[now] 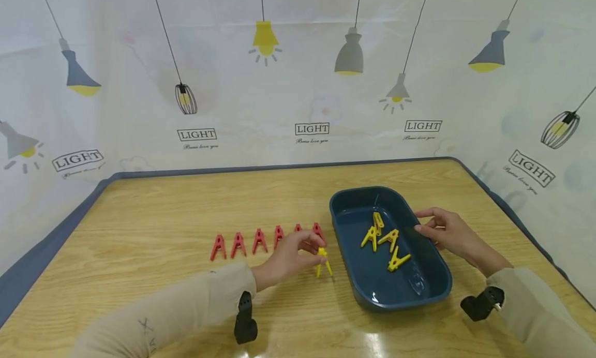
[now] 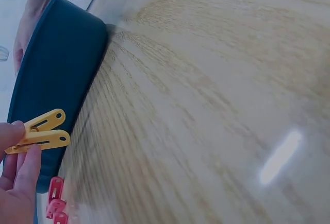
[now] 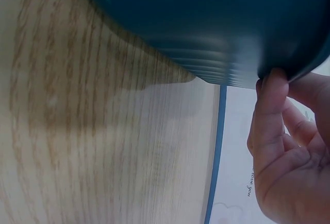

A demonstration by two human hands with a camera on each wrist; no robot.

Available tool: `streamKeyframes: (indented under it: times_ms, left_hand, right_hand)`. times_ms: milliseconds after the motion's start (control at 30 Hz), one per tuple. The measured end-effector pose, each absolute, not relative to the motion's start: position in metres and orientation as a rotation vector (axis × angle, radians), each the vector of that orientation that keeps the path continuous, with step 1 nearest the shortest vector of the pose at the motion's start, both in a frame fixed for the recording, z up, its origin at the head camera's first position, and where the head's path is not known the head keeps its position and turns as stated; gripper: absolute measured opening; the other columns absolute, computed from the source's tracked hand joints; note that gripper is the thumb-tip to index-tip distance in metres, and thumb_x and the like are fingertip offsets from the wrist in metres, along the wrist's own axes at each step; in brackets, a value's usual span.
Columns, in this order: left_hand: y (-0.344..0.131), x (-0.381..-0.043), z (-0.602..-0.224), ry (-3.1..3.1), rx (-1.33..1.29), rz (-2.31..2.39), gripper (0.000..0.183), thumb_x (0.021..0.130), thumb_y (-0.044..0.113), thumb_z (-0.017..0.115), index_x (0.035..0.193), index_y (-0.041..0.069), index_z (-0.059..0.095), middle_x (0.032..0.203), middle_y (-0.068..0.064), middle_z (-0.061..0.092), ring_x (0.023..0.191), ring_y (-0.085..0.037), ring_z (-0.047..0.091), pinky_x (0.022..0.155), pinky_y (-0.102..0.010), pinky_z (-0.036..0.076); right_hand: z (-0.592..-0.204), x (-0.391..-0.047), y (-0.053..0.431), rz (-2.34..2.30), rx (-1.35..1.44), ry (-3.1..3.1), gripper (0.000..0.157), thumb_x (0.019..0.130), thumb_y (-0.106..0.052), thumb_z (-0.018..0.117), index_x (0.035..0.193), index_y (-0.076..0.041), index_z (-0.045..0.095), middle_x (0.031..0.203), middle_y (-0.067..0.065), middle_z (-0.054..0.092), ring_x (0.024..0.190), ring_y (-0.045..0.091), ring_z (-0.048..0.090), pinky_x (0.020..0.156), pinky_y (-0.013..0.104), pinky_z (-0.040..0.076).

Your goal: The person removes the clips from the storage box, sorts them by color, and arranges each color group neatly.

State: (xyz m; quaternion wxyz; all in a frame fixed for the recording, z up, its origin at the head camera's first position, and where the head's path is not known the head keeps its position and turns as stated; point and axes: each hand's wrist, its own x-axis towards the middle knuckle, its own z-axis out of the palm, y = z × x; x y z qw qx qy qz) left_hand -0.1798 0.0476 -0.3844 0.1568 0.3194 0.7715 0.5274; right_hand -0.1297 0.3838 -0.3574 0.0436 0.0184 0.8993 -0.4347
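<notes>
Just left of the blue plastic basin [image 1: 365,283], my left hand [image 1: 289,258] pinches a yellow clothespin [image 2: 47,139] between thumb and fingers, its two legs pointing down in the head view. Behind that hand runs a row of several red clothespins [image 1: 259,241], their legs toward me; the hand partly covers those at the right end. My right hand [image 1: 453,235] holds the basin's right rim, with the thumb over the edge and fingers against the outer wall [image 3: 232,54]. Several yellow clothespins [image 1: 370,238] lie loosely on the basin's floor.
Everything stands on a wood-grain table [image 1: 177,203] with a dark blue border along its back and sides. Behind it hangs a white cloth [image 1: 256,99] printed with lamps and lettering. Each sleeve carries a small black wrist camera [image 1: 245,319].
</notes>
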Motion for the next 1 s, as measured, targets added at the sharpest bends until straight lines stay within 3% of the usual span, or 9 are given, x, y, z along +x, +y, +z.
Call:
streamKeyframes:
  times_ms: [267, 533, 800, 1000]
  left_hand:
    - [0.048, -0.175, -0.380, 2.136, 0.875, 1.594, 0.022, 0.078, -0.002, 0.064, 0.098, -0.007, 0.057, 0.098, -0.016, 0.057, 0.086, -0.029, 0.057, 0.075, -0.032, 0.047]
    - [0.054, -0.185, -0.404, 2.152, 0.831, 1.514, 0.027, 0.076, 0.007, 0.069, 0.100, -0.002, 0.059, 0.094, -0.006, 0.059, 0.082, -0.016, 0.058, 0.072, -0.025, 0.047]
    - [0.055, -0.180, -0.404, 2.140, 0.803, 1.459, 0.027, 0.076, 0.005, 0.068, 0.101, -0.002, 0.059, 0.093, -0.007, 0.059, 0.080, -0.016, 0.058, 0.070, -0.023, 0.047]
    - [0.054, -0.174, -0.391, 2.144, 0.840, 1.459, 0.027, 0.076, 0.000, 0.066, 0.101, -0.009, 0.058, 0.091, -0.017, 0.059, 0.079, -0.025, 0.057, 0.066, -0.023, 0.046]
  right_hand:
    - [-0.356, -0.128, 0.384, -1.338, 0.046, 2.744, 0.052, 0.089, -0.029, 0.053, 0.126, 0.005, 0.039, 0.088, 0.013, 0.057, 0.067, 0.018, 0.053, 0.057, 0.031, 0.049]
    - [-0.357, -0.129, 0.384, -1.344, 0.043, 2.740, 0.052, 0.089, -0.029, 0.053, 0.127, 0.004, 0.039, 0.090, 0.014, 0.058, 0.069, 0.019, 0.055, 0.058, 0.032, 0.049]
    - [-0.359, -0.130, 0.384, -1.338, 0.052, 2.741, 0.053, 0.089, -0.030, 0.053, 0.127, 0.004, 0.039, 0.091, 0.014, 0.058, 0.072, 0.019, 0.056, 0.059, 0.034, 0.050]
    - [-0.358, -0.129, 0.385, -1.341, 0.048, 2.741, 0.052, 0.089, -0.030, 0.053, 0.127, 0.004, 0.039, 0.090, 0.014, 0.058, 0.071, 0.019, 0.055, 0.059, 0.033, 0.049]
